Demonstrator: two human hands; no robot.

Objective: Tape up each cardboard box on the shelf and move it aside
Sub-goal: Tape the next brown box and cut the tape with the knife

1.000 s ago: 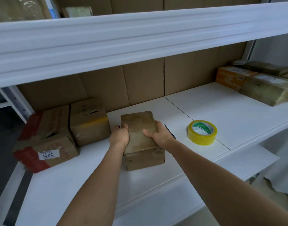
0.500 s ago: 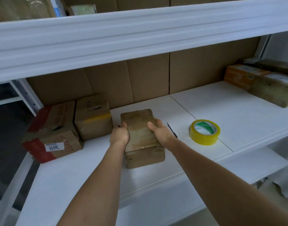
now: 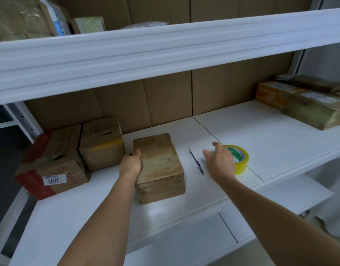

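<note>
Lifted off the cardboard box (image 3: pixel 159 166) at mid-frame on the shelf (image 3: pixel 276 135), the right hand (image 3: pixel 220 162) is spread open toward the tape roll (image 3: pixel 240 159) at centre right, while the box is gripped by the left hand (image 3: pixel 130 166); grasping the roll is judged next.

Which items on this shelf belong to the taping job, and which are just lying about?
Job: box under the left hand; tape roll by the right hand; boxes at left.
Lying about: pen; parcels on upper shelf.
</note>
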